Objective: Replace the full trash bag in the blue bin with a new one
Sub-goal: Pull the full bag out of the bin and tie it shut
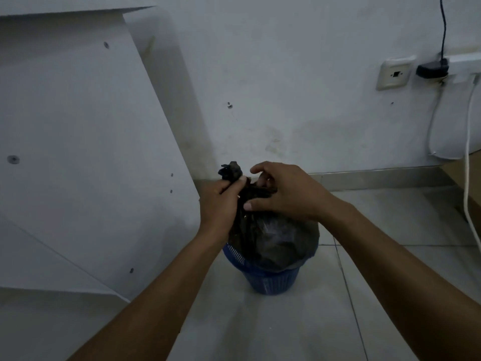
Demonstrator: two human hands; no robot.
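A small blue mesh bin [270,281] stands on the tiled floor near the wall. A full black trash bag [276,238] bulges out of its top. The bag's neck is gathered and twisted above the bin. My left hand [221,204] grips the gathered neck, and a tuft of black plastic sticks up past its fingers. My right hand [286,191] is closed on the same neck from the right, thumb pressed against the plastic. No fresh bag is in view.
A large white panel [86,152] leans close to the bin's left side. The white wall [260,87] is behind. At the right are a wall socket [394,74], a black plug [433,69] and white cables [468,165] hanging to the floor.
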